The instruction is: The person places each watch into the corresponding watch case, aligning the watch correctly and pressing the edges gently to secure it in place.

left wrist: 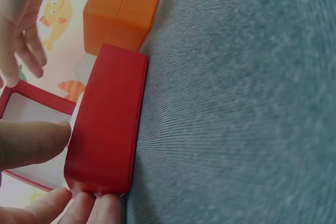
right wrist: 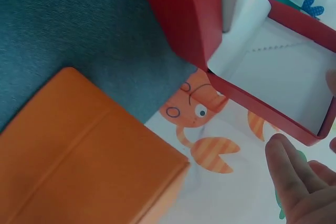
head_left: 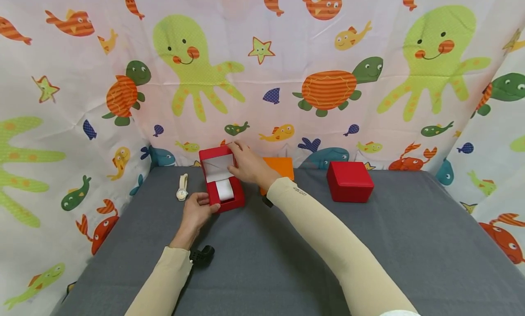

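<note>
A red watch box (head_left: 227,206) stands with its lid raised, showing a white lining and a white cushion (head_left: 224,189) in its base. My left hand (head_left: 196,213) grips the base at its left front corner, thumb on the front rim and fingers along the side. At the right edge of the raised lid (right wrist: 299,121) is my right hand (head_left: 252,165), its fingers loosely extended and the thumb near the lid's edge. Left of the box lies a wristwatch (head_left: 182,194) with a cream strap.
Just right of the open box, an orange box (head_left: 279,166) is partly hidden by my right hand and wrist. Farther right sits a closed red box (head_left: 350,181). A grey cloth (head_left: 254,270) covers the table, and a curtain printed with sea animals (head_left: 254,92) hangs behind.
</note>
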`<state>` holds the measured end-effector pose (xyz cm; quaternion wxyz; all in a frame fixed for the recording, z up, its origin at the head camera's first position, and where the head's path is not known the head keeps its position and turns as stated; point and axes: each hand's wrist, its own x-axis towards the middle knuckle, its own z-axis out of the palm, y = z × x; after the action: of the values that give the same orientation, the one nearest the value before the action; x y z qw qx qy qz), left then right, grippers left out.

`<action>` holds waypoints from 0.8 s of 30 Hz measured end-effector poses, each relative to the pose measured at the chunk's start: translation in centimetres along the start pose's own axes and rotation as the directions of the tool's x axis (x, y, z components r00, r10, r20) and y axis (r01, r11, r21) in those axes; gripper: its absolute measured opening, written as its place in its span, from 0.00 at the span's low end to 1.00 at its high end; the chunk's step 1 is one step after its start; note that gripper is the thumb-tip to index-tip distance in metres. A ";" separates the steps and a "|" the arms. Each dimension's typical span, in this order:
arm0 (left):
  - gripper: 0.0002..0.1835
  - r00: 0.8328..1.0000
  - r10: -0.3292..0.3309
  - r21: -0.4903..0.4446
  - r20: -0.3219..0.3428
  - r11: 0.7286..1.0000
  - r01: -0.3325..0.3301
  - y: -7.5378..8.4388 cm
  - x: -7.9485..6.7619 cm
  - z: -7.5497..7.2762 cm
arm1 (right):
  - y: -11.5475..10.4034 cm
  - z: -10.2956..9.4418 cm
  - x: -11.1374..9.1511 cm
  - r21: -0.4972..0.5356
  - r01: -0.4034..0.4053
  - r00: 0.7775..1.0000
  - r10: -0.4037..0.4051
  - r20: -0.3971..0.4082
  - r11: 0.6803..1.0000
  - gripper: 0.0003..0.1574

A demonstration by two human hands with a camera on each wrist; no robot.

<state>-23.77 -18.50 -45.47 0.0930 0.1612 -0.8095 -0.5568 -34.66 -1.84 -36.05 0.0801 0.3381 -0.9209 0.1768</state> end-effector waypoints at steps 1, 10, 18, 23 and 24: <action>0.30 1.000 0.003 0.001 0.002 1.000 -0.003 0.1 0.0 -0.1 | 0.1 0.0 -0.2 -0.002 0.002 1.000 -0.002 -0.014 1.000 0.45; 0.31 1.000 0.028 0.021 -0.004 0.999 -0.028 0.6 0.2 -2.0 | 0.2 0.2 -1.8 -0.025 -0.020 1.000 0.020 -0.016 0.999 0.47; 0.29 0.990 0.140 0.153 0.025 0.978 -0.142 0.8 1.1 -4.3 | 0.8 1.4 -2.6 -0.026 -0.011 1.000 0.011 0.022 1.000 0.40; 0.29 0.985 0.165 0.247 0.043 0.954 -0.171 0.9 1.9 -5.7 | 0.5 1.9 -2.7 -0.068 0.039 0.996 -0.033 0.083 0.997 0.38; 0.28 0.983 0.177 0.264 0.048 0.947 -0.183 0.7 2.1 -6.0 | 0.4 2.0 -2.7 -0.075 0.048 0.995 -0.040 0.094 0.996 0.39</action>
<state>-23.86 -24.27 -42.66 0.1113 0.0913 -0.8896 -0.4335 -32.95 -0.76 -38.71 0.0543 0.3628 -0.9221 0.1233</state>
